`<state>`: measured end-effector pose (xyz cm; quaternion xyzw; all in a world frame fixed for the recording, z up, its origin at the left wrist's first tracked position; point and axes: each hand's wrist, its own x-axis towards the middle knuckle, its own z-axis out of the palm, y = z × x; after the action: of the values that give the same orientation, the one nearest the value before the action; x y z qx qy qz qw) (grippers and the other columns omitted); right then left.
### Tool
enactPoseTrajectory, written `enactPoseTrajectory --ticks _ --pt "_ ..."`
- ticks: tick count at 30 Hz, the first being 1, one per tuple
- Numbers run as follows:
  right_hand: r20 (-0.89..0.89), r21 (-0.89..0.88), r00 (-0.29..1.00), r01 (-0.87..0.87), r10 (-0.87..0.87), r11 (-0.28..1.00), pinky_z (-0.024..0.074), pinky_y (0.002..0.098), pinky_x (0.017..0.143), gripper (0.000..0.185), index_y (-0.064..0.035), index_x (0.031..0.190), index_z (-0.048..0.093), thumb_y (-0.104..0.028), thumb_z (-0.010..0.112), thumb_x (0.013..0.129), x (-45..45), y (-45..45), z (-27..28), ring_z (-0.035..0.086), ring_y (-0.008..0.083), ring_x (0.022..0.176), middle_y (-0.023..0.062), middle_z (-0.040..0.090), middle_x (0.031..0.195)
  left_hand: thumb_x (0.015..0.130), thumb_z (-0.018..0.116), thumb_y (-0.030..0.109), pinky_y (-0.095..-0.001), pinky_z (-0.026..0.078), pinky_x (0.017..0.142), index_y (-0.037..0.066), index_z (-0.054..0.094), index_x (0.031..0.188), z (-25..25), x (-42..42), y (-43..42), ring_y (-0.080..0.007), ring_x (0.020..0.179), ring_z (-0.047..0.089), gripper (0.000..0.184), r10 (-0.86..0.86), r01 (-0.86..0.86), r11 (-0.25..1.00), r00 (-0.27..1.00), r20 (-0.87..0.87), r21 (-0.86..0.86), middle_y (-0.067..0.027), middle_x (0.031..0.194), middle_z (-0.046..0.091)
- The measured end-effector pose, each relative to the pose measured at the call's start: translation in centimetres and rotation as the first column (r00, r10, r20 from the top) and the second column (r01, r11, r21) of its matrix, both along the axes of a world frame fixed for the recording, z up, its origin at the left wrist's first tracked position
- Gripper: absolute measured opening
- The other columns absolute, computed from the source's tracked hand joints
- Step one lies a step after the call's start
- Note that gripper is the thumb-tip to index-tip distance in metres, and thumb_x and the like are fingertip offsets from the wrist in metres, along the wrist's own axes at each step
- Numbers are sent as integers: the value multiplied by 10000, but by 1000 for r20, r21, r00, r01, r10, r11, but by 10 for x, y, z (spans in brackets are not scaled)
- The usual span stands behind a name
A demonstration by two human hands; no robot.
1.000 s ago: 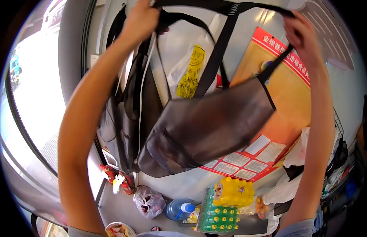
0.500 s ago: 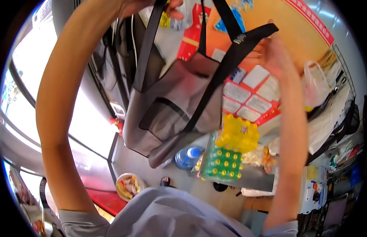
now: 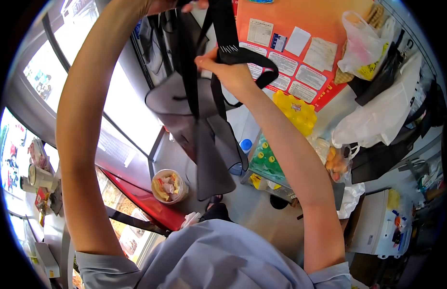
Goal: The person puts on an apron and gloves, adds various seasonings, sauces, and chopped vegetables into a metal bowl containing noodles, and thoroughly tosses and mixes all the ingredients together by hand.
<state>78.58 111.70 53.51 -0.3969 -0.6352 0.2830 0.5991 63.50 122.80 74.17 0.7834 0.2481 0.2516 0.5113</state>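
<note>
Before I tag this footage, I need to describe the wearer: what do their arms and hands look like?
Both arms are bare below short, loose grey-blue sleeves that end above the elbows. The right hand is ungloved, with no watch or band showing. The left hand, cut off by the top edge, looks ungloved too.

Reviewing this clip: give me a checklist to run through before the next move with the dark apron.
Left hand gripping the black straps: cannot tell, the top edge cuts it off.
Right hand at the straps: ok, it is among them.
Straps lying separate: not ok, they overlap.
Dark apron spread open: not ok, it hangs folded.
Apron clear of the bucket: ok, they show apart.
</note>
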Motion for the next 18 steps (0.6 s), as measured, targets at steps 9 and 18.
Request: enactPoseTrajectory --ticks 9,18 --pt "-487 -221 866 7 -116 975 477 322 451 292 109 1138 643 -147 665 999 49 -320 26 486 136 387 1 503 529 845 696 2 -408 510 649 18 637 1088 -133 -33 -71 -231 691 693 251 -21 302 504 941 -337 810 -129 733 607" --pt "922 244 -149 940 -358 238 313 300 541 184 -66 1028 673 39 736 891 -1 -480 70 464 70 595 5 520 654 1155 294 528 -320 478 345 -12 604 705 -211 -12 -94 -209 372 588 769 64 142 928 849 -524 344 -92 500 561"
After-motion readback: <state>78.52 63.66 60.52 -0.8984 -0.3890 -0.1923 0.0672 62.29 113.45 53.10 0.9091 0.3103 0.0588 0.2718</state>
